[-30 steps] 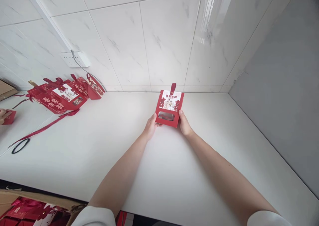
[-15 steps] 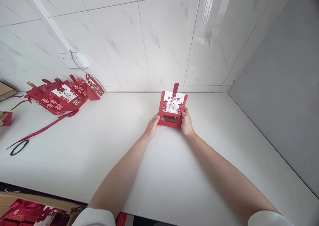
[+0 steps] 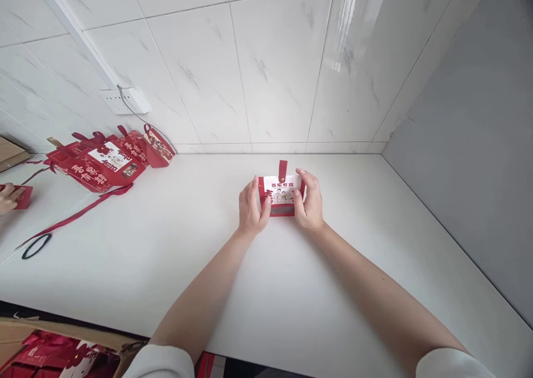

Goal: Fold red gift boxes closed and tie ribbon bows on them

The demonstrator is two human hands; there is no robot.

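Note:
Between my hands, on the white tabletop, is a red gift box (image 3: 283, 195) with a white printed panel showing a drawn couple and red characters. A clear window runs along its lower front, and a red strap handle (image 3: 282, 170) with a small stud rises from its top. My left hand (image 3: 252, 207) is closed on the box's left side, thumb on the front. On the right side, my right hand (image 3: 308, 201) grips it with the thumb pressed to the panel. My palms hide both side edges.
Several red gift boxes (image 3: 106, 164) stand by the wall at left, with a red ribbon (image 3: 83, 214) and a black ring (image 3: 36, 246) before them. Another person's hand (image 3: 9, 197) holds a red item at far left. A cardboard carton (image 3: 54, 322) of red boxes sits below the table edge.
The gift box has tipped so its front looks shorter. My hands have moved up around its sides, thumbs onto the front. The other person's hand has come further into view.

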